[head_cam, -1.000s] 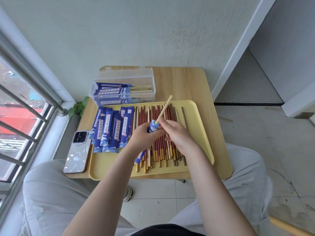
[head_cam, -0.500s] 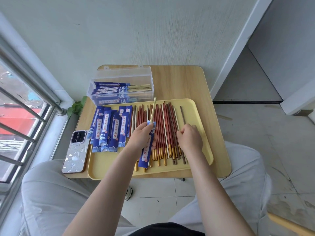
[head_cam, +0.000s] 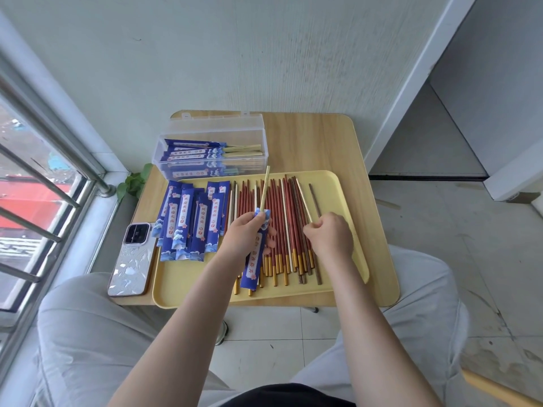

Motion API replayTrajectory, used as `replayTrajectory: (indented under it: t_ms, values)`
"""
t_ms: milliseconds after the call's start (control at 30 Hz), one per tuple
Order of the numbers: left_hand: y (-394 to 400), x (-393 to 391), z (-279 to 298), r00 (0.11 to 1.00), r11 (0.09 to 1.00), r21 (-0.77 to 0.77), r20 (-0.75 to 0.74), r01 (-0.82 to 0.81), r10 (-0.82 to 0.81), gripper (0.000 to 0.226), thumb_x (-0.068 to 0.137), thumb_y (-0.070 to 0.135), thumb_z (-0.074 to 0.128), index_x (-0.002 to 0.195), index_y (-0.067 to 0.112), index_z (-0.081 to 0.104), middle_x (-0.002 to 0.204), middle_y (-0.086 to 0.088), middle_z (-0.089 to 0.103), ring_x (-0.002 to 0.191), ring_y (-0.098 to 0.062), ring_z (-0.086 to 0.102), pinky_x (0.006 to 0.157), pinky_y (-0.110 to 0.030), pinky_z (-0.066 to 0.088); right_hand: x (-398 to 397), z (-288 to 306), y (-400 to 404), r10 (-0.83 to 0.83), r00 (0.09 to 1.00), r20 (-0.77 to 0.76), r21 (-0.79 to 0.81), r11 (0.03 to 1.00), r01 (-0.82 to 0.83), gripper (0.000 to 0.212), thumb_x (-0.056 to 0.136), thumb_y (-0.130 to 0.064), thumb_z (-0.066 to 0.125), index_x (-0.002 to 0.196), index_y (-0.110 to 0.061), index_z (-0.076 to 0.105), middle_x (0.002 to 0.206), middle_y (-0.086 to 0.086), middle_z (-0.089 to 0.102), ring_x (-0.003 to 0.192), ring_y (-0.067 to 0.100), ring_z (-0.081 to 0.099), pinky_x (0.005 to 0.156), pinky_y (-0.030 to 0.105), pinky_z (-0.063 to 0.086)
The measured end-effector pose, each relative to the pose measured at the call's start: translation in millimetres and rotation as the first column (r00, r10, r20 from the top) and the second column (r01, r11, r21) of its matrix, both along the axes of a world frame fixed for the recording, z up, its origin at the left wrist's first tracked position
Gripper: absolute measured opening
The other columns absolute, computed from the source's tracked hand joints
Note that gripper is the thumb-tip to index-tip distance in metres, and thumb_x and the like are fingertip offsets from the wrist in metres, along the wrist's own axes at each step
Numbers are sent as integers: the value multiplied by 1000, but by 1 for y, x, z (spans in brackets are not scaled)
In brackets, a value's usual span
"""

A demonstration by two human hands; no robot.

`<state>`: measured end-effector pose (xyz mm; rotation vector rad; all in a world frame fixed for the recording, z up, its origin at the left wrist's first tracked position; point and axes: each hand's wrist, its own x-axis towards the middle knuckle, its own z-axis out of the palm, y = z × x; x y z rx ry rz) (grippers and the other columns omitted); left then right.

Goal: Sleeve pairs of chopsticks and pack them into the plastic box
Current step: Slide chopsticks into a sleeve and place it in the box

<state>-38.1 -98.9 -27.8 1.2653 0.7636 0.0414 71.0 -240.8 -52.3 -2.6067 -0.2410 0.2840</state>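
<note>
Blue sleeve (head_cam: 255, 257), printed red characters, gripped by left hand (head_cam: 245, 236)

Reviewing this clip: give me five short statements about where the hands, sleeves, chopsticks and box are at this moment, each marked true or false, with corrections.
1. The left hand holds a blue sleeve with a pale chopstick sticking out. True.
2. The right hand rests on the phone. False: it pinches a light chopstick over the yellow tray.
3. The plastic box is closed. False: its lid stands open.
4. The box holds sleeved pairs. True.
5. The phone lies inside the tray. False: beside it, on the table.
</note>
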Motion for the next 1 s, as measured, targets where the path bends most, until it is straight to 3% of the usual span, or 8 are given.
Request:
replayTrajectory:
  t_ms: [133, 267, 467, 600, 700, 767, 900, 1000]
  values:
    - [0, 0, 1, 997, 1000, 3, 81, 11, -11, 30, 102, 32, 55, 113, 8, 67, 111, -17, 70, 96, -26, 68, 88, -45, 55, -8, 25, 10, 153, 984, -94, 353, 929, -111, 10, 89, -25, 70, 94, -17, 65, 88, -6, 66, 78, 11, 64, 62, 21, 49]
    - [1, -1, 5, 985, 992, 57, 126, 112, -119, 38, 100, 39, 56, 109, 5, 69, 96, -14, 68, 84, -26, 61, 86, -40, 49, -22, 42, 20, 363, 911, -195, 419, 871, -257, 18, 90, -38, 70, 92, -20, 64, 83, -5, 70, 64, 12, 69, 63, 31, 59]
    - [16, -7, -3, 960, 963, -12, 77, -270, 270, 27, 99, 35, 59, 97, 15, 75, 84, -4, 68, 76, -17, 59, 79, -33, 50, -15, 46, 12, 434, 845, -314, 427, 859, -282, 6, 95, -25, 67, 98, -21, 67, 83, -1, 74, 58, 10, 63, 60, 24, 57]
    - [22, -9, -4, 898, 897, -171, 109, -406, 427, 26, 101, 32, 57, 94, 13, 72, 77, 1, 65, 64, -9, 57, 64, -25, 48, -6, 42, 5, 241, 869, -432, 638, 762, 106, 11, 95, -8, 65, 104, -10, 70, 87, 6, 75, 67, 14, 68, 61, 23, 56]
    - [19, -6, -2, 909, 909, -192, 129, -369, 396, 28, 102, 32, 55, 101, 10, 71, 74, 3, 63, 62, -7, 58, 60, -21, 50, -5, 41, 7, 234, 737, -633, 752, 410, 516, 13, 93, -6, 67, 105, -3, 70, 87, 8, 74, 74, 17, 70, 66, 27, 58]
    - [13, -4, 2, 924, 927, -215, 165, -309, 346, 31, 103, 31, 53, 108, 6, 71, 79, 1, 64, 68, -9, 60, 64, -21, 52, -9, 40, 12, 274, 696, -664, 747, 274, 605, 13, 92, -9, 70, 104, -3, 71, 88, 7, 73, 78, 18, 71, 69, 27, 58]
    - [2, -1, 4, 963, 975, -179, 210, -130, 167, 36, 103, 30, 52, 119, 2, 68, 104, -11, 74, 93, -20, 70, 82, -28, 56, -29, 37, 31, 266, 711, -650, 751, 363, 551, 18, 96, -14, 64, 109, -2, 70, 90, 8, 75, 82, 20, 72, 72, 29, 59]
    - [3, -2, 5, 983, 994, -73, 156, -87, 98, 31, 102, 31, 54, 112, 6, 70, 101, -13, 72, 89, -24, 67, 86, -37, 54, -32, 35, 38, 159, 773, -614, 739, 460, 492, 21, 102, -19, 57, 109, -4, 69, 97, 11, 76, 84, 22, 73, 72, 31, 60]
